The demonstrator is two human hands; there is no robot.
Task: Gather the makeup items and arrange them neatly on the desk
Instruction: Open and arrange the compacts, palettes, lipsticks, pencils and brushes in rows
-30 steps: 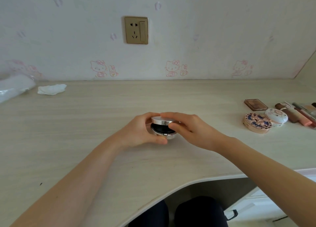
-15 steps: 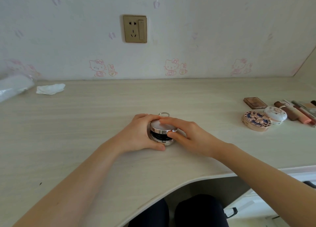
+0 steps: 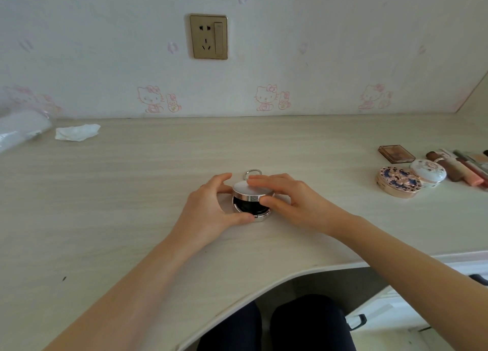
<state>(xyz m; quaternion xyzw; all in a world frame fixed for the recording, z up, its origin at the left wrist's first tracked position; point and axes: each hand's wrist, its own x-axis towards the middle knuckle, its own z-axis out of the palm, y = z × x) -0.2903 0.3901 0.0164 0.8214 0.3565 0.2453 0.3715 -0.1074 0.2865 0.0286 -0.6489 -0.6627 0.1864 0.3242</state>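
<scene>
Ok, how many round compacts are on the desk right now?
3. A silver compact, partly open, sits mid-desk between the left hand and right hand. A blue-patterned compact and a white compact lie at the right; more may sit beyond the frame edge.

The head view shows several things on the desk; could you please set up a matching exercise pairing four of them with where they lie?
Things:
1. silver compact
2. crumpled tissue
3. blue patterned round case
4. brown square palette

Places:
A. far left of the desk, near the wall
B. desk centre, between the left hand and right hand
C. at the right, behind the two round cases
D. at the right, nearest the desk's front edge of the group, touching a white round case

Pairs: 1-B, 2-A, 3-D, 4-C
</scene>
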